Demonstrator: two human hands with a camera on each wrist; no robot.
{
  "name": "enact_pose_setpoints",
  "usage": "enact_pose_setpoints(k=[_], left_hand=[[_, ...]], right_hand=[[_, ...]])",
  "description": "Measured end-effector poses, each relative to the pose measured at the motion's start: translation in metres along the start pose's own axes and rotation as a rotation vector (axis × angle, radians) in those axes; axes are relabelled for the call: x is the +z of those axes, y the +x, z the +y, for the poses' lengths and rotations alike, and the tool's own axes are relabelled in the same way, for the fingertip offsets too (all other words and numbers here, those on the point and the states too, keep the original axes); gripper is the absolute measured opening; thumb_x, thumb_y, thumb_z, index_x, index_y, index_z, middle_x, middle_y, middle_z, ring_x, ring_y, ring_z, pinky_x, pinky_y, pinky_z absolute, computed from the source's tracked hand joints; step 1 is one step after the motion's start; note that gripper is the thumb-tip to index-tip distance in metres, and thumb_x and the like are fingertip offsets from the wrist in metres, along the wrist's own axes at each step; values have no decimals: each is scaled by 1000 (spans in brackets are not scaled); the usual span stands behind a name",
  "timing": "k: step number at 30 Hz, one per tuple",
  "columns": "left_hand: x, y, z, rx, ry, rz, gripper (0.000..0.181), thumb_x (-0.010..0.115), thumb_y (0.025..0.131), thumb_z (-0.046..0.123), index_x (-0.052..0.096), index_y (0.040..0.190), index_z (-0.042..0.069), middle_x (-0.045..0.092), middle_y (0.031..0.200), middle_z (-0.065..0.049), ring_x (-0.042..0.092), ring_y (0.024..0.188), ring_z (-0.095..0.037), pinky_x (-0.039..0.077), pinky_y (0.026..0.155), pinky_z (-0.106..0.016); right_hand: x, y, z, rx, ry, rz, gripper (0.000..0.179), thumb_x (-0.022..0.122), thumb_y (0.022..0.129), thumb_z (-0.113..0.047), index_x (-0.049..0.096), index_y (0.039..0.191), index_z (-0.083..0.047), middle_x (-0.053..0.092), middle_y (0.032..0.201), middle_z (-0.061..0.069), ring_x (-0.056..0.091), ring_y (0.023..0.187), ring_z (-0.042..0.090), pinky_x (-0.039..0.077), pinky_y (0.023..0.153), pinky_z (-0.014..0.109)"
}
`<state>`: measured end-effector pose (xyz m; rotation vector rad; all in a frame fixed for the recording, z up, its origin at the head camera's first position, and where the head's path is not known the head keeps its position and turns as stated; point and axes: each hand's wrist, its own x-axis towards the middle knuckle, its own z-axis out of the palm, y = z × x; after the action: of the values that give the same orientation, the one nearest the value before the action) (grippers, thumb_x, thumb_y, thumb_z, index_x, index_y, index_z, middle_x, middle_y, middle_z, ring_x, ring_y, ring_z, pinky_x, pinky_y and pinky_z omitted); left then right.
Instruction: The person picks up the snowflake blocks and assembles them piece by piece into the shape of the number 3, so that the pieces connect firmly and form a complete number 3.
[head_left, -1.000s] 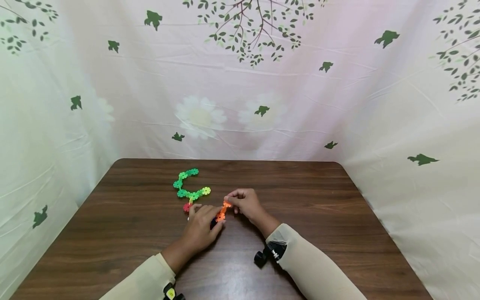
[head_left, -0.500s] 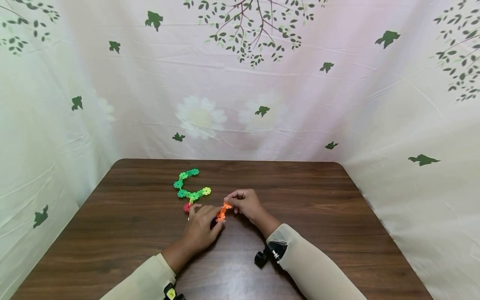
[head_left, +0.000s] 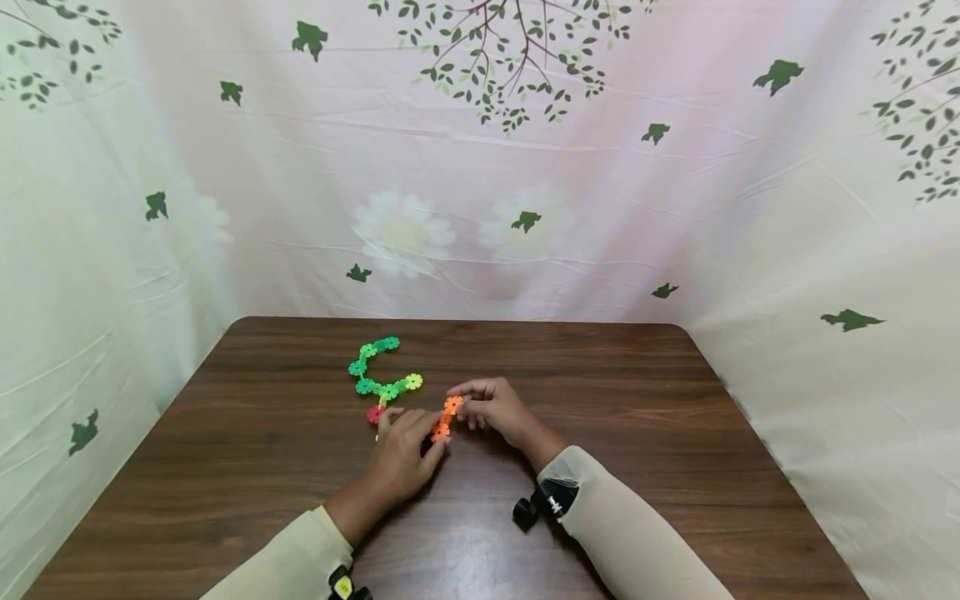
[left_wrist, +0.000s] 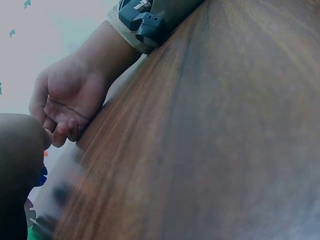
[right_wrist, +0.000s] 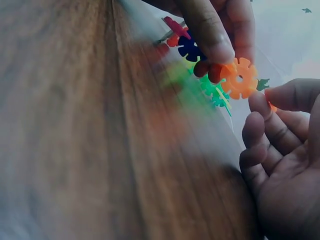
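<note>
A chain of notched plastic flower discs lies on the table. Its far part is green (head_left: 387,392), with a yellow disc (head_left: 413,382) at one tip and a red disc (head_left: 375,414) nearer me. My left hand (head_left: 405,450) covers the middle of the chain and holds an orange disc (head_left: 441,431) between thumb and fingers. A dark blue disc (right_wrist: 189,48) shows beside the left thumb in the right wrist view. At the chain's near right end, my right hand (head_left: 495,408) pinches an upper orange disc (head_left: 453,405) by its edge, between thumb and index finger.
The brown wooden table (head_left: 637,433) has rounded far corners. A pale printed cloth (head_left: 465,275) hangs behind it and on both sides. Black wrist cameras sit on the right cuff (head_left: 557,498) and left cuff (head_left: 341,583).
The upper orange disc has turned from nearly edge-on to facing up more. My right hand has shifted slightly, its index finger straighter. My left hand has stayed in place.
</note>
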<state>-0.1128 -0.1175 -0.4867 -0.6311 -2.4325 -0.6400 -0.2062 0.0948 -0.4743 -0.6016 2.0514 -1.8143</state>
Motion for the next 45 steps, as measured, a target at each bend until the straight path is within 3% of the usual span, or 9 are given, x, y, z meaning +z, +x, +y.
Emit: enact_pose_setpoints(k=[10,24,36,45], left_hand=[[0,-1,0,16,3,11,39,92,88,18,78,122,3,80,109,-7,76,102,-26,48,98,-61],[-1,-2,0,86,48,27,44,93,85,18,80,123,1,80,106,-7,76,98,-23,49,95,-59],[-3,-3,-1,95,16,-17,44,91,88,20,80,127,2,80,107,-5,75,99,-22,51,97,-60],[-4,-3,0,89,17,-43,45,91,89,20,80,128,1,80,108,-5,75,100,-22,50,98,-58]], right_hand=[[-4,1,0,19,14,-76,37,72,100,0,70,135,11,75,82,-7,64,67,12,49,58,23],[-13,2,1,39,-14,-165,36,67,103,1,70,138,8,72,80,-5,68,71,10,52,61,24],[-19,2,5,33,36,-217,36,68,101,5,68,136,14,78,86,-6,69,72,8,57,64,23],[-20,2,3,19,10,-230,34,68,101,5,70,135,12,80,92,4,70,74,10,59,67,24]])
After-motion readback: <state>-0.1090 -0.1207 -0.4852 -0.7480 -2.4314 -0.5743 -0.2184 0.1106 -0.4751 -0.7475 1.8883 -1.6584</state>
